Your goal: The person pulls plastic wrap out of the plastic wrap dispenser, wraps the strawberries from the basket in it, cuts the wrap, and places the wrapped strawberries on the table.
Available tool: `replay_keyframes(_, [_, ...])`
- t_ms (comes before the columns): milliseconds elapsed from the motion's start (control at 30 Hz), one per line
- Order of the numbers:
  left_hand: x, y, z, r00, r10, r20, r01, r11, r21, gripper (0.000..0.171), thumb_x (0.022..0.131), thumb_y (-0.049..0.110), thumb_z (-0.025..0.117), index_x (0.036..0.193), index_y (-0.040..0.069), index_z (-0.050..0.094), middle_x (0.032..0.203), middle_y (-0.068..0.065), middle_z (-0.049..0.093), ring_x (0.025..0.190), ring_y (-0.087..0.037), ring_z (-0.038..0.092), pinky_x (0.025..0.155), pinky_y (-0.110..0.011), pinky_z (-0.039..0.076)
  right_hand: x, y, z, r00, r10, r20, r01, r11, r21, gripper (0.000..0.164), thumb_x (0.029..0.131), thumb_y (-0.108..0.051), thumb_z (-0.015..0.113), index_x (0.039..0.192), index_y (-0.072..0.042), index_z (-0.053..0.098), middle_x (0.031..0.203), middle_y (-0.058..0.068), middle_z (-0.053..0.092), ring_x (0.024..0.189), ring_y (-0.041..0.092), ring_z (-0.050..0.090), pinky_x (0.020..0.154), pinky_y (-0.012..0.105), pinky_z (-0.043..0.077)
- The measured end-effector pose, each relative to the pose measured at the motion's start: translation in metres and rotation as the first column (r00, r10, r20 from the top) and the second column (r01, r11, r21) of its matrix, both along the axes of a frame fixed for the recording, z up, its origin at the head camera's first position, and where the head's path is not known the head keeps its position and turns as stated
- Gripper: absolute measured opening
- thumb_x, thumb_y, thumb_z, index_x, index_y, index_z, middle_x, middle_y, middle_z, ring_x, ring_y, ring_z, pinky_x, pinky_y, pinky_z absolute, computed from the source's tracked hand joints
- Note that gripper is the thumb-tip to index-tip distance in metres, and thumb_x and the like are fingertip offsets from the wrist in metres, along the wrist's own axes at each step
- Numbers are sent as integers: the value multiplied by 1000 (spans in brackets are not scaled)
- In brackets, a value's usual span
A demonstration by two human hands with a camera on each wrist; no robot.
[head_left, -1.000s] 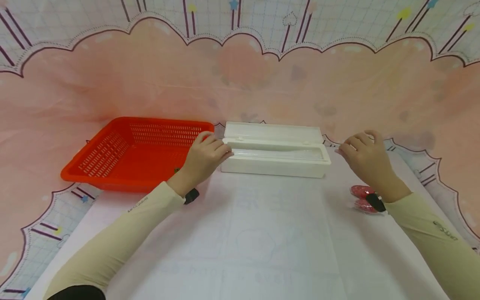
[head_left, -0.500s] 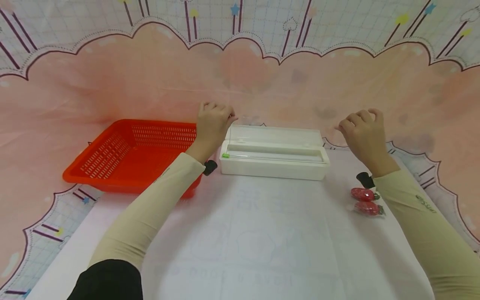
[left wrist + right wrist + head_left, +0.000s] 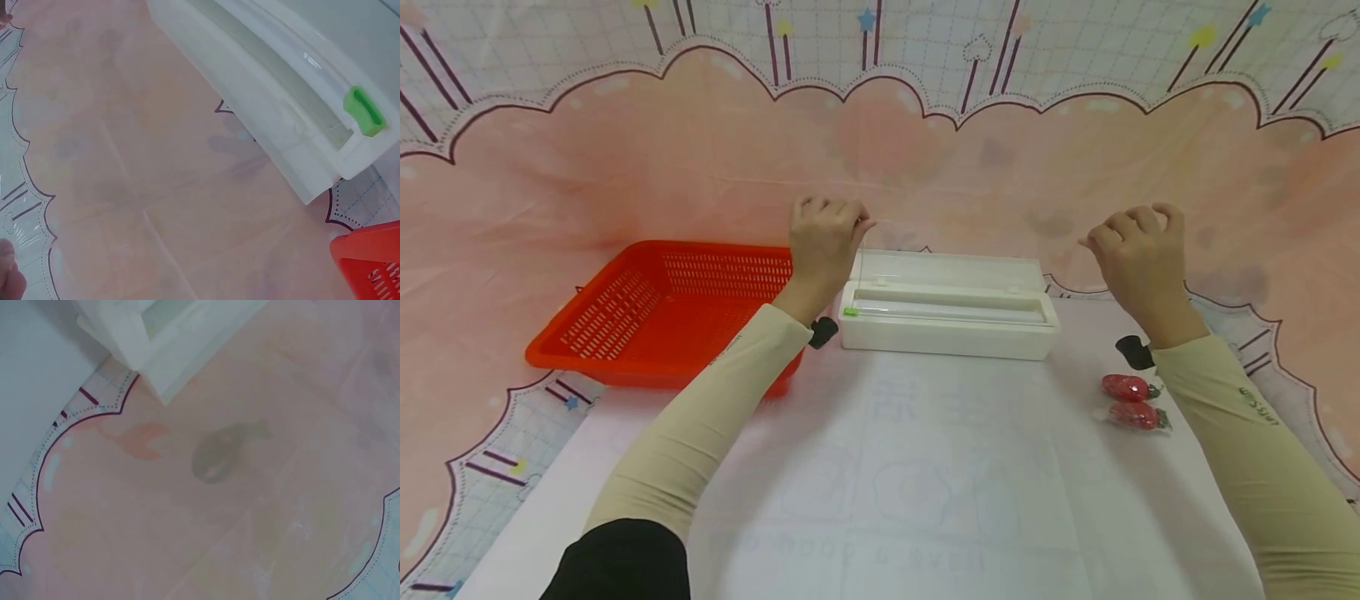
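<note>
A white cling film dispenser box [image 3: 947, 335] lies with its lid [image 3: 955, 268] tipped back. A green slide cutter [image 3: 851, 312] sits at its left end. My left hand [image 3: 827, 246] is raised over the box's left end, thumb and fingers pinching clear cling film [image 3: 860, 267], whose edge runs down to the box. Level with it, past the right end, my right hand [image 3: 1142, 262] pinches the other side of the sheet. The film is nearly invisible between the hands; faint glare and creases on the cling film [image 3: 300, 528] appear in the right wrist view.
A red plastic basket [image 3: 662, 375] stands left of the box, partly behind my left forearm. Two red items [image 3: 1131, 388] with green ends, wrapped in clear plastic, lie by my right forearm. A white sheet [image 3: 925, 467] covers the table; a patterned cloth [image 3: 925, 183] hangs behind.
Both hands have risen from box height to above it, drawing the film upward. The green cutter has come into sight. In the last half second the hands moved only slightly.
</note>
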State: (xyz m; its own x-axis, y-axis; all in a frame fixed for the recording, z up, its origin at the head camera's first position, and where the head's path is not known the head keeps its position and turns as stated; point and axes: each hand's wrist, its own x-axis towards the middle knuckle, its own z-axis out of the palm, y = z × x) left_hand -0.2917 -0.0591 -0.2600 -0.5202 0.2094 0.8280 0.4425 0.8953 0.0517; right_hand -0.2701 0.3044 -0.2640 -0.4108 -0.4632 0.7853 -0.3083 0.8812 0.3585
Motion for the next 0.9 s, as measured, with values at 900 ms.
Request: replay_keyframes(900, [108, -49, -68, 875, -354, 331, 484, 594, -643, 19, 76, 30, 77, 85, 16, 67, 77, 5, 70, 76, -13, 61, 82, -28, 49, 104, 2, -60, 816, 437, 378, -551, 785, 282, 51, 104, -28, 27, 74, -9, 64, 70, 1, 62, 71, 18, 58, 76, 47, 49])
